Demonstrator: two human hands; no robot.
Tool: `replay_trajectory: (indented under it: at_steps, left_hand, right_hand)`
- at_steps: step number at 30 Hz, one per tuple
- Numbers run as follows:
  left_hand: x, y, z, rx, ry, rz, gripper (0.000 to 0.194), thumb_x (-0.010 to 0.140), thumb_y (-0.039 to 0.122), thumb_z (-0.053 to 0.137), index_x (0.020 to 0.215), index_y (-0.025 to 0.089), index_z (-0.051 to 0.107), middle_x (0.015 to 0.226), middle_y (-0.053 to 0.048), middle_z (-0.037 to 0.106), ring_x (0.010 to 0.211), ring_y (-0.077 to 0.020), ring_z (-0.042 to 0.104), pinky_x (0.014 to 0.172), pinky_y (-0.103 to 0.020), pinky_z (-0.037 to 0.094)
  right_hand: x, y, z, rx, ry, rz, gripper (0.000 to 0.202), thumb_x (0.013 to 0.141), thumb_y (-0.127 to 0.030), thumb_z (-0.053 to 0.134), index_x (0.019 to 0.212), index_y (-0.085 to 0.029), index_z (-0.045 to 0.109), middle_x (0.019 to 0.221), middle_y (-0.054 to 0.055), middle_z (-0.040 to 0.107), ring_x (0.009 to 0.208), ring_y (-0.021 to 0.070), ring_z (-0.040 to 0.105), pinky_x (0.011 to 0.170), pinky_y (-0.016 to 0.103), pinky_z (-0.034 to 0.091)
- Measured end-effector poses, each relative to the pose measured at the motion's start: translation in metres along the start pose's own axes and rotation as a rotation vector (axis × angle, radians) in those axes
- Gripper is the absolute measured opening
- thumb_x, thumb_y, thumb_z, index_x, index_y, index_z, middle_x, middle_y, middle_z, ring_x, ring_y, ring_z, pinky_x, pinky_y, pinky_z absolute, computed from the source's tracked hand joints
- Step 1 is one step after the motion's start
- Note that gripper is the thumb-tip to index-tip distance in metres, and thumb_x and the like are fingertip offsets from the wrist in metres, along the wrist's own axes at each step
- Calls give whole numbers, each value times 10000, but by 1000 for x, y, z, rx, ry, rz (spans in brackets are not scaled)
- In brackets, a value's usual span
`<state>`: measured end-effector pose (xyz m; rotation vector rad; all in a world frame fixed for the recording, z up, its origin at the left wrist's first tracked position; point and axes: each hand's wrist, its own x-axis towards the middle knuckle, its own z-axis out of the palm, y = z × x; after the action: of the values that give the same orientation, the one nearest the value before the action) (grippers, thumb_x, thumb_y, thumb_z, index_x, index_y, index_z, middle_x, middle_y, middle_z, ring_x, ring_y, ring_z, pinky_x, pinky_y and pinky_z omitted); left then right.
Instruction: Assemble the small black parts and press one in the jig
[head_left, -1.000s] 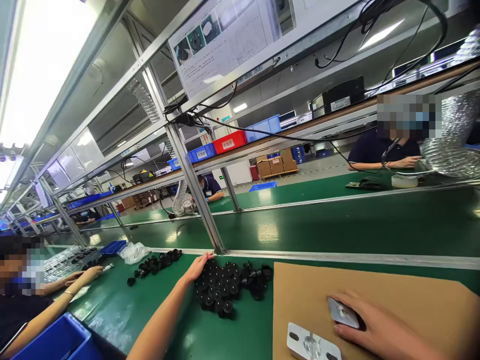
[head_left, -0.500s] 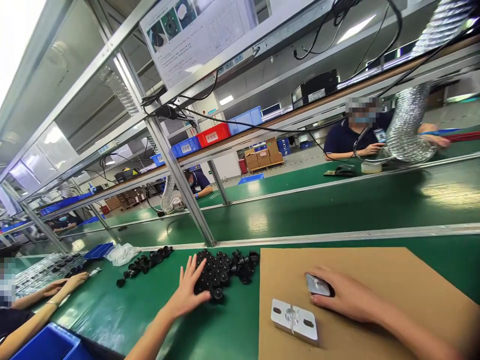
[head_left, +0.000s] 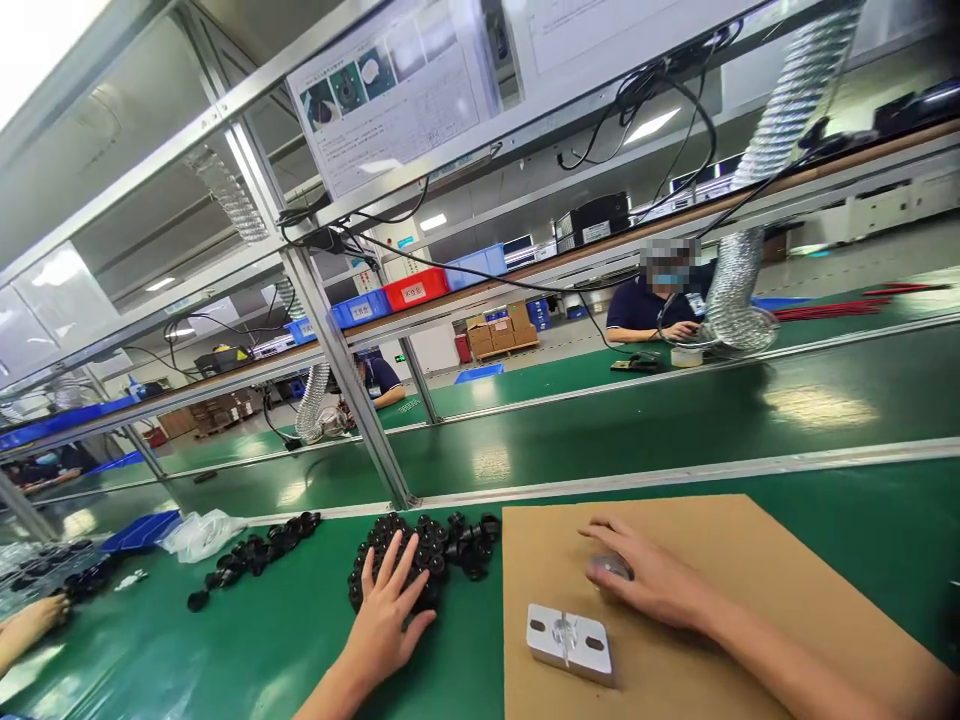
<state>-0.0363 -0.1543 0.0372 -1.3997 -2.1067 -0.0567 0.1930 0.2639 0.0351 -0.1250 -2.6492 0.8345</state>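
My left hand (head_left: 386,620) is spread over the near side of a pile of small round black parts (head_left: 431,543), nothing visibly held. Over a sheet of brown cardboard (head_left: 697,530), my right hand (head_left: 656,580) has its thumb and fingers around a small silver metal block (head_left: 611,567). Motion blurs that block, and the fingers cover much of it. To the left of and nearer than my right hand, a silver metal fixture block (head_left: 570,643) lies on the cardboard. It has two dark slots, a round hollow in the middle and a groove across it.
More black parts (head_left: 255,550) lie in a row on the green bench at left, near a clear plastic bag (head_left: 201,535) and a blue tray (head_left: 141,532). A co-worker's hand (head_left: 34,630) is at the far left. A metal post (head_left: 352,400) rises behind the pile.
My left hand has moved over the near side of the pile. My right hand still has the small metal block, now seen at another angle and more covered. The camera view has shifted.
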Motion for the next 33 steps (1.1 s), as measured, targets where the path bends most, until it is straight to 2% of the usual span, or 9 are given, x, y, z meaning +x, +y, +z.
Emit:
replay_trajectory:
  at_steps: [3, 6, 9, 13, 18, 22, 25, 29, 33]
  left_hand:
    - [-8, 6, 1, -29, 24, -18, 368, 982, 371, 672, 1342, 294, 674, 1724, -91, 299, 1611, -411, 198, 1269, -729, 123]
    - [-11, 5, 3, -22, -14, -35, 385, 951, 376, 692, 1332, 329, 679, 1713, -75, 323, 1598, -422, 234, 1237, -759, 228]
    - [-11, 7, 9, -24, -24, -48, 440, 902, 406, 730, 1335, 336, 685, 1700, -82, 347, 1581, -457, 260, 1197, -788, 290]
    - [-12, 20, 25, -63, 51, -41, 316, 820, 310, 768, 1135, 325, 761, 1675, -87, 387, 1559, -475, 302, 1195, -789, 269]
    - [4, 33, 28, -259, 92, -158, 259, 713, 276, 847, 948, 313, 744, 1578, -87, 538, 1498, -489, 409, 1151, -732, 376]
    - [53, 43, 3, -723, 167, -311, 228, 805, 406, 822, 936, 262, 703, 1373, -138, 700, 1276, -410, 650, 1035, -591, 562]
    - [96, 57, -7, -1077, 175, -405, 320, 839, 481, 806, 991, 217, 708, 1107, -130, 779, 1016, -329, 752, 864, -448, 640]
    - [127, 79, 8, -1305, 236, -430, 383, 805, 501, 839, 998, 191, 722, 1033, -116, 784, 997, -302, 753, 831, -379, 650]
    - [124, 87, 32, -1369, 275, -499, 456, 774, 540, 854, 1045, 196, 728, 1070, -118, 784, 1014, -311, 754, 871, -405, 658]
  right_hand:
    - [21, -35, 9, -104, 83, -98, 398, 1025, -470, 511, 1272, -207, 678, 1331, 151, 644, 1222, 311, 628, 1047, 435, 511]
    - [49, -87, 36, -245, -66, -142, 320, 1028, -419, 553, 1225, -207, 690, 1139, 128, 732, 1053, 313, 703, 895, 422, 561]
    - [75, -134, 75, -303, -126, -188, 368, 938, -432, 717, 1205, -180, 692, 1156, 157, 732, 1038, 355, 715, 867, 438, 578]
    - [93, -163, 117, -422, -198, -216, 471, 852, -440, 824, 1175, -119, 703, 1127, 224, 731, 1020, 404, 722, 849, 477, 591]
    - [90, -159, 127, -479, -235, -209, 434, 821, -333, 821, 1170, -120, 676, 1013, 200, 756, 917, 391, 748, 800, 455, 597]
    - [86, -151, 112, -421, -209, -169, 404, 804, -313, 793, 1149, -135, 683, 1027, 195, 762, 923, 392, 743, 767, 422, 577]
    - [83, -138, 94, -349, -125, -95, 283, 882, -313, 678, 1127, -171, 683, 1046, 158, 764, 921, 347, 739, 744, 373, 536]
    - [72, -107, 69, -271, -35, 15, 146, 931, -286, 607, 1012, -206, 699, 973, 88, 765, 910, 286, 727, 729, 325, 482]
    - [56, -85, 59, -197, -7, -2, 215, 922, -301, 675, 1129, -249, 699, 1149, 50, 731, 1078, 268, 688, 840, 318, 488]
